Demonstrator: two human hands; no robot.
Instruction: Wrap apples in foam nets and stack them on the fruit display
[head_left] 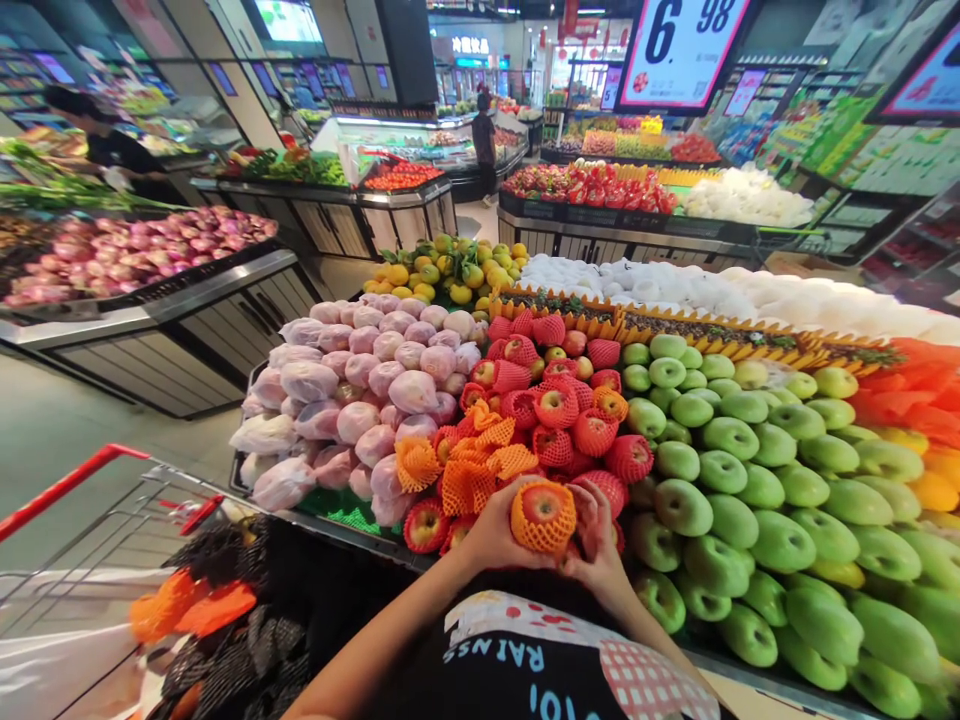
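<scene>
An apple in an orange foam net (pixel 544 516) is held in front of my body, above the near edge of the display. My left hand (pixel 491 530) wraps its side and underside. On the other side my right hand (pixel 600 535) is curled against the apple, its thumb low and fingers raised; part of its grip is hidden. Just beyond my hands lie red apples in pink foam nets (pixel 556 405) and a heap of loose orange foam nets (pixel 476 465).
Bagged pink fruit (pixel 360 390) lies left, green apples (pixel 731 440) right, yellow-green citrus (pixel 442 270) behind. A shopping cart (pixel 82 540) stands at my left. Onions (pixel 142 250) fill another stand. One person (pixel 124 150) is at the far left, another (pixel 484 145) in the aisle.
</scene>
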